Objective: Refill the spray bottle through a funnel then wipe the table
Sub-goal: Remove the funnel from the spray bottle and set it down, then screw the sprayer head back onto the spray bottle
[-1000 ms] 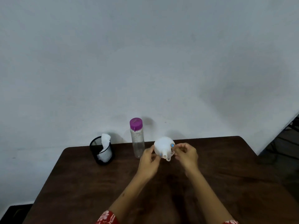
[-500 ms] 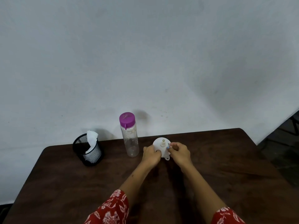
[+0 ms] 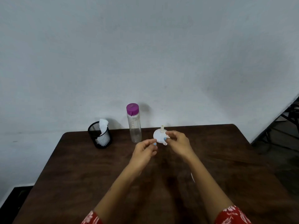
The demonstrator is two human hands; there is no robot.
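Note:
A small white funnel (image 3: 159,136) is held upside down just above the dark wooden table (image 3: 226,159), its spout pointing up. My right hand (image 3: 178,143) pinches its right rim, near a small tab. My left hand (image 3: 144,150) has thumb and forefinger pinched at the rim's lower left edge. A clear bottle with a purple cap (image 3: 135,130) stands upright just left of the funnel, near the table's far edge. A white cloth (image 3: 103,126) sticks out of a black mesh cup (image 3: 100,137) at the far left.
A pale wall rises right behind the table's far edge. A thin white sliver (image 3: 192,177) shows on the table beside my right forearm, mostly hidden. Dark floor and a black frame (image 3: 289,117) lie beyond the right side.
The funnel went from spout towards me to spout up. My left hand slid off the funnel's side down to its lower left edge. The view shifted a little.

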